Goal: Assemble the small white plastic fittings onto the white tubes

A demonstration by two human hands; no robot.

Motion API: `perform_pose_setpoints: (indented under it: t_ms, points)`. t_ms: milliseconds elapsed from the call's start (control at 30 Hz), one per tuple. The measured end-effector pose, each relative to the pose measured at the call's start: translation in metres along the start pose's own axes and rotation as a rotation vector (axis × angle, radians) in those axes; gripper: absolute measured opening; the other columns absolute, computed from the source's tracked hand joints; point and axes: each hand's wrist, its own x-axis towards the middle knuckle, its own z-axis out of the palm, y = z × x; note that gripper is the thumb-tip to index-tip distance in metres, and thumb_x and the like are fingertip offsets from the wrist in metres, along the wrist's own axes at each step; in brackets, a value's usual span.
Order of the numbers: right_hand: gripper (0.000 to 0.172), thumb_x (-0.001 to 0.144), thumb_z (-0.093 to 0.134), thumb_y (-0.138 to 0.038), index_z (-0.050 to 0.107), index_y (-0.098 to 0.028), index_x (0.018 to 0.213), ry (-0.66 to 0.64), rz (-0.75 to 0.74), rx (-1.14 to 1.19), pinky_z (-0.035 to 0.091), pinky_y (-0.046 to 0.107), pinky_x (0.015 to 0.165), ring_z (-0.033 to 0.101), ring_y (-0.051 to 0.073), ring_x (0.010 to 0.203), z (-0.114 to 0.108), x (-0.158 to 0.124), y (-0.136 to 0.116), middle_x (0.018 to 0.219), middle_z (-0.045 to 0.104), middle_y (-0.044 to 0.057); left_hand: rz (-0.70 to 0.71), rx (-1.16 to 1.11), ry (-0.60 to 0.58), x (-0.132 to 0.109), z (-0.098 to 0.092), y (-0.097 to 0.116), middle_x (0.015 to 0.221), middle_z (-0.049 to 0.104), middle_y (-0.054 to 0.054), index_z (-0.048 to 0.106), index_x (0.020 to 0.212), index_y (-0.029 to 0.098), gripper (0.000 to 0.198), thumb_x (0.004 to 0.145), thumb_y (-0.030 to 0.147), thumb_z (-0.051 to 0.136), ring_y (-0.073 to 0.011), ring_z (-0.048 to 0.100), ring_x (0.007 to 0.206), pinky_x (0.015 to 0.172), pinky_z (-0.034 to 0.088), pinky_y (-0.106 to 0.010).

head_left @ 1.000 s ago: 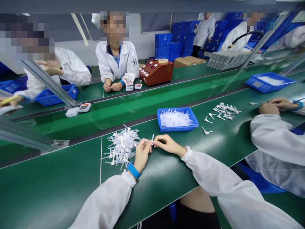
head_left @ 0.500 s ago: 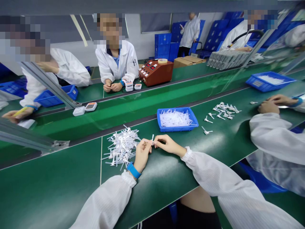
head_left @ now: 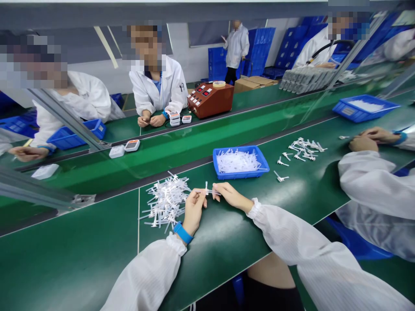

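Observation:
My left hand (head_left: 193, 209) and my right hand (head_left: 229, 195) meet over the green table, fingers pinched on one small white plastic piece (head_left: 206, 190) held between them. Just left of my left hand lies a loose pile of white plastic pieces (head_left: 166, 201). A blue tray of white pieces (head_left: 240, 161) stands a little beyond my right hand. I wear white sleeves and a blue wristband (head_left: 182, 233) on the left wrist.
A scatter of small white parts (head_left: 303, 149) lies right of the tray. A co-worker's arms (head_left: 372, 172) rest at the right. Across the green conveyor belt (head_left: 181, 149) sit people in white coats, a red-brown device (head_left: 210, 99), small white units (head_left: 125, 148) and blue bins (head_left: 363, 108).
My hands stay together on the white piece, which has turned slightly. The small white units on the conveyor have moved right. A person in the background has walked left.

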Motion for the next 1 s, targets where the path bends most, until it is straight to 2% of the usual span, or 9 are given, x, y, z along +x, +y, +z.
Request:
perform_pose_setpoints:
  t_ms: [167,367,433,533,600,700,767,900,1000]
  points:
    - [0.049,0.089,0.048,-0.057,0.057,-0.015,0.066,-0.078,0.048,0.048,0.036,0.024,0.055,0.045,0.01,0.051,-0.002,0.002,0.001,0.053,0.05,-0.002,-0.009,-0.048,0.018,0.0,0.0,0.001,0.063,0.052,0.003,0.06,0.095,0.015,0.029,0.084,0.042,0.062,-0.0074,0.045,0.051,0.052,0.035,-0.021]
    - [0.041,0.085,0.057,-0.054,0.055,-0.016,0.071,-0.007,0.025,0.1,0.035,0.023,0.051,0.046,0.01,0.051,-0.002,0.006,0.003,0.056,0.051,-0.003,-0.067,-0.221,0.012,0.001,0.0,-0.001,0.078,0.058,-0.001,0.052,0.117,0.017,0.045,0.086,0.049,0.055,-0.0086,0.05,0.052,0.051,0.039,-0.022]
    - [0.039,0.085,0.057,-0.053,0.056,-0.016,0.072,0.031,0.004,0.09,0.036,0.023,0.051,0.047,0.01,0.051,-0.001,0.006,0.003,0.057,0.052,-0.002,-0.075,-0.246,0.011,0.001,0.0,-0.002,0.076,0.059,-0.001,0.054,0.11,0.016,0.042,0.085,0.051,0.055,-0.0092,0.05,0.052,0.051,0.039,-0.023]
    - [0.037,0.086,0.056,-0.051,0.056,-0.017,0.072,0.099,-0.03,0.07,0.038,0.024,0.052,0.048,0.011,0.052,0.0,0.006,0.006,0.058,0.052,-0.002,-0.099,-0.26,-0.021,0.0,0.001,-0.002,0.065,0.057,0.0,0.056,0.08,0.016,0.038,0.085,0.053,0.052,-0.0098,0.049,0.049,0.052,0.038,-0.024]
    - [0.036,0.087,0.055,-0.05,0.056,-0.017,0.072,0.136,-0.04,0.054,0.039,0.025,0.053,0.048,0.011,0.053,0.001,0.007,0.008,0.058,0.052,-0.002,-0.084,-0.238,-0.103,-0.001,0.002,-0.002,0.055,0.052,0.0,0.048,0.056,0.017,0.05,0.087,0.055,0.046,-0.0105,0.047,0.049,0.054,0.038,-0.026]
    - [0.035,0.087,0.055,-0.049,0.056,-0.018,0.071,0.16,-0.039,0.031,0.039,0.026,0.054,0.047,0.012,0.052,0.007,0.011,0.011,0.057,0.052,-0.002,-0.059,-0.14,-0.27,-0.004,0.003,0.0,0.045,0.047,-0.003,0.035,0.039,0.019,0.066,0.091,0.06,0.03,-0.0126,0.047,0.049,0.058,0.038,-0.028]
    - [0.034,0.089,0.053,-0.047,0.056,-0.018,0.071,0.196,-0.082,-0.018,0.041,0.028,0.058,0.049,0.013,0.056,0.014,0.016,0.011,0.06,0.052,-0.001,-0.069,-0.07,-0.354,-0.007,0.003,0.002,0.041,0.043,-0.003,0.031,0.035,0.02,0.07,0.091,0.062,0.023,-0.0132,0.046,0.048,0.057,0.038,-0.029]
    - [0.028,0.093,0.049,-0.038,0.055,-0.019,0.073,0.364,-0.314,-0.246,0.042,0.034,0.077,0.053,0.018,0.078,0.038,0.031,0.005,0.077,0.057,0.004,-0.038,0.116,-0.557,-0.017,0.004,0.004,0.041,0.04,-0.002,0.03,0.037,0.021,0.066,0.092,0.058,0.025,-0.0122,0.043,0.046,0.056,0.037,-0.028]
    - [0.023,0.095,0.045,-0.031,0.056,-0.02,0.078,0.341,-0.414,-0.348,0.039,0.038,0.088,0.052,0.021,0.091,0.06,0.048,0.0,0.089,0.06,0.007,0.091,0.384,-0.728,-0.027,0.005,0.008,0.046,0.047,-0.002,0.04,0.046,0.02,0.058,0.094,0.049,0.027,-0.0125,0.043,0.047,0.057,0.037,-0.028]
